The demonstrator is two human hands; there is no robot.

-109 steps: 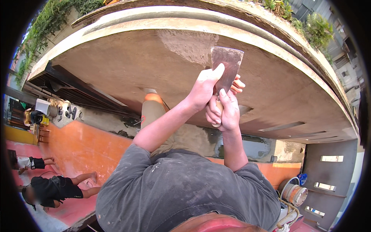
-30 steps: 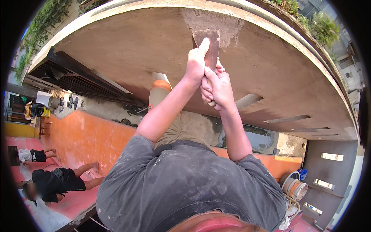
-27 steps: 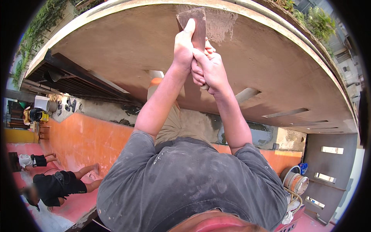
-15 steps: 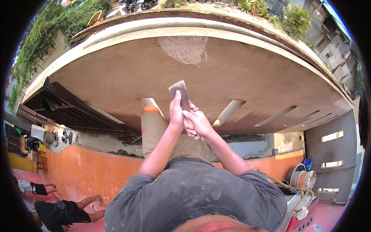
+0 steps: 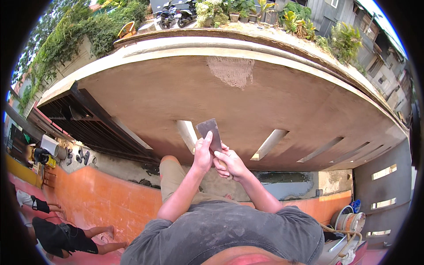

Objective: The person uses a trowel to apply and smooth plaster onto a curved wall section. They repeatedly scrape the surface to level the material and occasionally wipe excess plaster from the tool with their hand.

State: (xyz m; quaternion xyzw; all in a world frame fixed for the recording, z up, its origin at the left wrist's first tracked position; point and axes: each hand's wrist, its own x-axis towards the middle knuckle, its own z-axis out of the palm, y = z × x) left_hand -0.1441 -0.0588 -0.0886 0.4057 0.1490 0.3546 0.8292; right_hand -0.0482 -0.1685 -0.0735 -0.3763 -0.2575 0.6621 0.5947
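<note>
A scraper with a wide, flat grey metal blade (image 5: pixel 212 131) and a pale handle is held before my chest, blade tipped up and away from me. My right hand (image 5: pixel 231 165) is closed round the handle, its end showing below the fingers. My left hand (image 5: pixel 203 154) grips the blade near its lower part, thumb lying along the face. Beyond the tool stands a brown plastered wall (image 5: pixel 159 95), apart from the blade. Near its top is a rough, paler patch (image 5: pixel 232 71).
The wall has slanted slots (image 5: pixel 270 145) and a dark metal grille (image 5: pixel 73 117). A puddle (image 5: pixel 285 183) lies at its foot, beside orange tiles (image 5: pixel 106 190). Buckets (image 5: pixel 349 221) stand at right. People in black shorts (image 5: pixel 62 238) are at lower left; motorbikes (image 5: pixel 165 15) stand beyond the wall.
The view has shifted, showing more beyond the wall. Both hands and the scraper sit lower against the wall, and my raised knee has come down. The grip looks the same.
</note>
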